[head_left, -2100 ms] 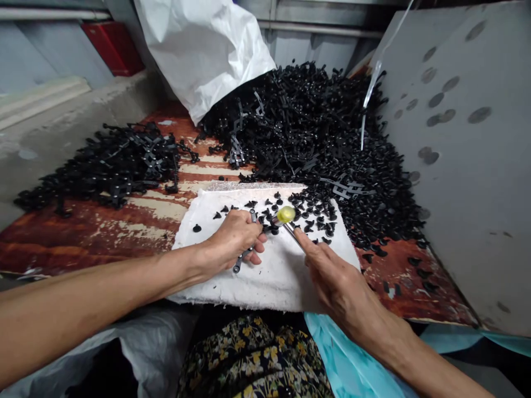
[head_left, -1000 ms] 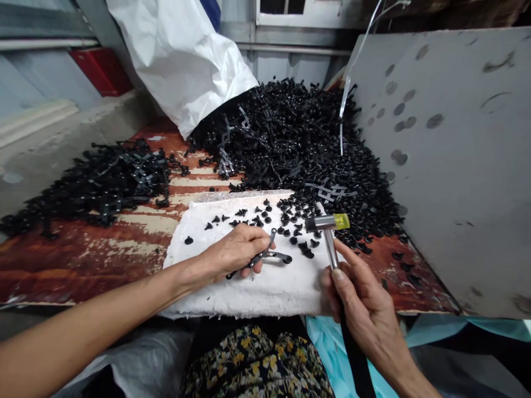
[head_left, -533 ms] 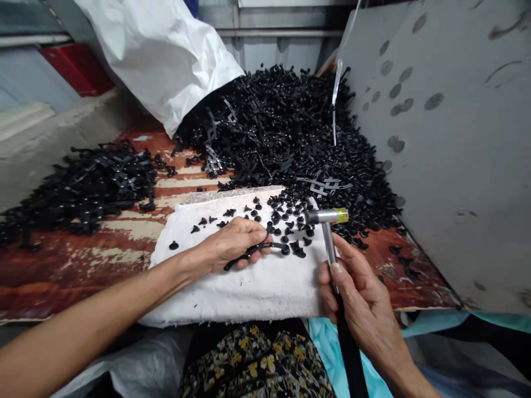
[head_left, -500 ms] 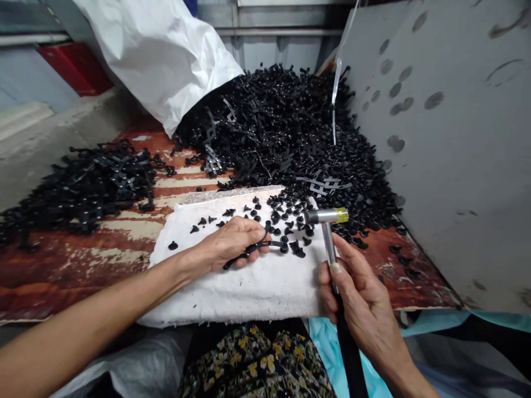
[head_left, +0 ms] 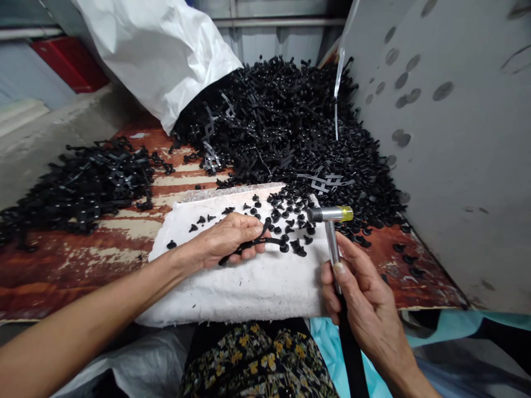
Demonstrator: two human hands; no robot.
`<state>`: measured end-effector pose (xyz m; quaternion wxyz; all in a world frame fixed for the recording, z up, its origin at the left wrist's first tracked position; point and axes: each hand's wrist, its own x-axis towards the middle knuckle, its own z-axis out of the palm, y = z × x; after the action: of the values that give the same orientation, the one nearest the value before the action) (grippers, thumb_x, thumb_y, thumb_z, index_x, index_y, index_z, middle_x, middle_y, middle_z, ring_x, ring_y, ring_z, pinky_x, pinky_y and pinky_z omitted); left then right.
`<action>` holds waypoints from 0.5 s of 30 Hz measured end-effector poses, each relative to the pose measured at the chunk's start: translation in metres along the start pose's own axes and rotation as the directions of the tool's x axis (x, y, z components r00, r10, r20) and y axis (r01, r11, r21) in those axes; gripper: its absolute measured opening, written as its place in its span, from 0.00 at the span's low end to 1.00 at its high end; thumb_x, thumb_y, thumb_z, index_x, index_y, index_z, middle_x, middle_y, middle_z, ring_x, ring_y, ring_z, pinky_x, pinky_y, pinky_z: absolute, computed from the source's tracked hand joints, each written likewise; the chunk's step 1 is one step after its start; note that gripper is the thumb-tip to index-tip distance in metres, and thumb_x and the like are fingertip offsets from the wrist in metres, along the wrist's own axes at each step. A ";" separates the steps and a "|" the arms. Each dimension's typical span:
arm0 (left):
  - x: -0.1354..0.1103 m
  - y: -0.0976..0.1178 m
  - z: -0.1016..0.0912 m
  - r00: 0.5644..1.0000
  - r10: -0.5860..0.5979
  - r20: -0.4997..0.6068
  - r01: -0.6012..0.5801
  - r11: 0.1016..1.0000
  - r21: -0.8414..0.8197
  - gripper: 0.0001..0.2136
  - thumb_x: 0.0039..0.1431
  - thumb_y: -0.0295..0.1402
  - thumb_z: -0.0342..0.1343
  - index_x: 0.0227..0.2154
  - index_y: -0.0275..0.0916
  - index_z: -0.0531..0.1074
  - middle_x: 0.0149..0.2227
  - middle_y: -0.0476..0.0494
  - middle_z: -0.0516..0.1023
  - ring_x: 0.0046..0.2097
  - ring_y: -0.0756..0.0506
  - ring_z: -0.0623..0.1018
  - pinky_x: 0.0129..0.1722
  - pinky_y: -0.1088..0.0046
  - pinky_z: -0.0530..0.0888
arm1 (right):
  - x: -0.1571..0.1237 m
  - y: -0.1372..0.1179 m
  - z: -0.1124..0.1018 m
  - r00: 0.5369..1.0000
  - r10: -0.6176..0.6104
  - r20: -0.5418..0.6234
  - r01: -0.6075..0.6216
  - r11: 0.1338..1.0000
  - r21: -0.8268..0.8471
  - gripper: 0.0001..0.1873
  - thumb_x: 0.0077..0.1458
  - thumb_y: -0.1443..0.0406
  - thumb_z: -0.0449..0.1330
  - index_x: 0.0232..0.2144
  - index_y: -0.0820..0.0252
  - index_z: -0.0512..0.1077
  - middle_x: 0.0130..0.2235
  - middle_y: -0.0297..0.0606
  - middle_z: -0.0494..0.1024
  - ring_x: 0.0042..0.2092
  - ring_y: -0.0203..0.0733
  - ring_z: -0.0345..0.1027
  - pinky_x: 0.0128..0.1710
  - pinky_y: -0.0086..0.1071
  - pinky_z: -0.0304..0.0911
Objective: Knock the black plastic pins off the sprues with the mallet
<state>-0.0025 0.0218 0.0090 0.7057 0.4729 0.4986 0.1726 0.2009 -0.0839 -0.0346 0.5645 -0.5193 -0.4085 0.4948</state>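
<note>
My left hand (head_left: 226, 239) is closed on a thin black bracket (head_left: 265, 241) and presses it onto a white padded cloth (head_left: 257, 276). The bracket's ringed end lies among several small black rivets (head_left: 290, 213) scattered on the cloth. My right hand (head_left: 360, 301) grips the black handle of a small hammer (head_left: 331, 215) with a silver head and a yellow tip. The hammer head hovers just right of the bracket, above the cloth's right edge.
A big heap of black parts (head_left: 290, 121) spills from a white sack (head_left: 161, 50) behind the cloth. A smaller pile of black brackets (head_left: 87, 182) lies at the left on the worn red board (head_left: 74, 260). A grey panel (head_left: 452, 138) stands upright at the right.
The hammer was down on the part two seconds ago; my right hand has lifted it and holds it upright to the right. My left hand has shifted the bracket slightly on the cloth.
</note>
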 end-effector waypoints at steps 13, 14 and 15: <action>0.002 -0.003 0.004 0.999 -0.006 -0.048 0.009 0.998 0.070 0.09 0.60 0.35 0.55 0.30 0.33 0.71 0.23 0.49 0.72 0.17 0.58 0.62 0.11 0.87 0.55 | 0.001 0.001 -0.001 1.000 0.020 -0.009 -0.020 1.000 0.021 0.25 0.61 0.56 0.57 0.59 0.51 0.61 0.27 0.27 0.68 0.18 0.29 0.55 0.12 0.20 0.57; 0.002 -0.003 0.004 0.999 -0.008 -0.049 0.011 0.998 0.066 0.09 0.60 0.35 0.55 0.30 0.33 0.71 0.23 0.49 0.72 0.17 0.58 0.62 0.11 0.87 0.55 | 0.001 0.001 -0.001 1.000 0.022 -0.008 -0.022 1.000 0.019 0.25 0.61 0.56 0.57 0.59 0.51 0.61 0.27 0.27 0.68 0.18 0.29 0.55 0.12 0.20 0.57; 0.002 -0.003 0.005 0.999 -0.009 -0.050 0.012 0.998 0.063 0.10 0.59 0.35 0.56 0.30 0.32 0.71 0.24 0.49 0.72 0.17 0.58 0.62 0.11 0.87 0.55 | 0.001 0.001 -0.001 1.000 0.022 -0.006 -0.022 1.000 0.018 0.26 0.61 0.55 0.57 0.59 0.51 0.61 0.27 0.27 0.68 0.18 0.28 0.55 0.12 0.20 0.57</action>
<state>0.0016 0.0193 0.0061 0.6785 0.4880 0.5237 0.1648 0.2016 -0.0835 -0.0359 0.5648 -0.5203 -0.3964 0.5031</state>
